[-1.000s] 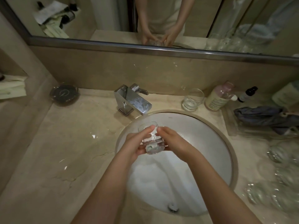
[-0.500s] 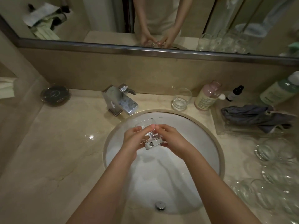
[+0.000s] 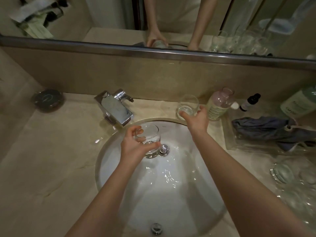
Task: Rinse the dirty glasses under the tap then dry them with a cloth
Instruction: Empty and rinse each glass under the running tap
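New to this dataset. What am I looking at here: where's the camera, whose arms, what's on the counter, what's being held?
There is no robot: one wide-angle camera sits on a person's head, looking down at their own bare arms. The left hand grips a clear glass over the white sink, just below the chrome tap. The right hand reaches to a second glass standing on the stone counter; whether it grips it yet is unclear. To the right lie bottles, a grey cloth in a clear tray, and more glasses. The mirror above reflects the same hands.

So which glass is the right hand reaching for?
The glass standing on the counter beside the pink bottle; the other glass is in the left hand.
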